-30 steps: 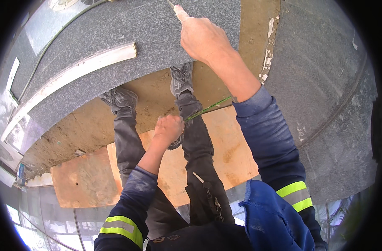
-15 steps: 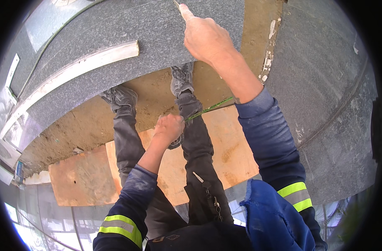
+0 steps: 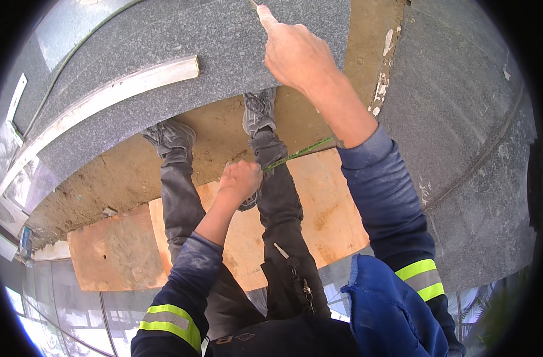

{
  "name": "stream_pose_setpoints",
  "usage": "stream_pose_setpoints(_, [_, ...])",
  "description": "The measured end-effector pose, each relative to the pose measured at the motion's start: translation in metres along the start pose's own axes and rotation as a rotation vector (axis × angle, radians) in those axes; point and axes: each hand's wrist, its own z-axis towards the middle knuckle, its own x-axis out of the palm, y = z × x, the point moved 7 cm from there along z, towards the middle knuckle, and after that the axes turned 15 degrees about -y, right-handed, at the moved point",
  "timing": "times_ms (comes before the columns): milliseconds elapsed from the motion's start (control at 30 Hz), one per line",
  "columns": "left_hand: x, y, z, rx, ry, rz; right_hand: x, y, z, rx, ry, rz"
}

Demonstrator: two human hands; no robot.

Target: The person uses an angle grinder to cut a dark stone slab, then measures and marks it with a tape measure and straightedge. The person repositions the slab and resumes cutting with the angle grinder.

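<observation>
A narrow, dark-marked green tape [image 3: 301, 153] slants straight up rightward, well apart from a slim, partly visible tool [image 3: 253, 3].

In view, the right hand [image 3: 300, 56] has shifted slightly to the right.

I count one left hand [image 3: 242, 180], one right hand [image 3: 298, 55], one thin tool [image 3: 253, 3], one green strip [image 3: 301, 152], two blue sleeves [image 3: 383, 187], one white bar [image 3: 114, 95] far left, two tan boards [image 3: 117, 253].

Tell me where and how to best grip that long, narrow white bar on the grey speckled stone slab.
Probably the middle of the long white bar, from above, closing across its narrow width: it lies along the slab with its top uncovered, and a central grip should balance its length.
</observation>
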Motion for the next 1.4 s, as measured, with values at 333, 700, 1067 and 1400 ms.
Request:
stream_pose_setpoints(333, [0.009,0.002,0.002,0.021,-0.021,0.013,-0.003,0.029,0.012,-0.169,0.107,-0.147])
stream_pose_setpoints(700, [-0.003,0.007,-0.006,0.052,-0.058,-0.129,-0.107,0.021,-0.025,-0.640,-0.008,-0.054])
stream_pose_setpoints(1067, [-0.113,0.085,-0.055,-0.013,-0.227,-0.050,-0.029,0.057,-0.126,0.072,0.119,0.591])
stream_pose_setpoints(1400, [-0.229,0.252,-0.082,-0.189,-0.618,0.132,0.064,0.208,-0.021,-0.461,0.034,0.193])
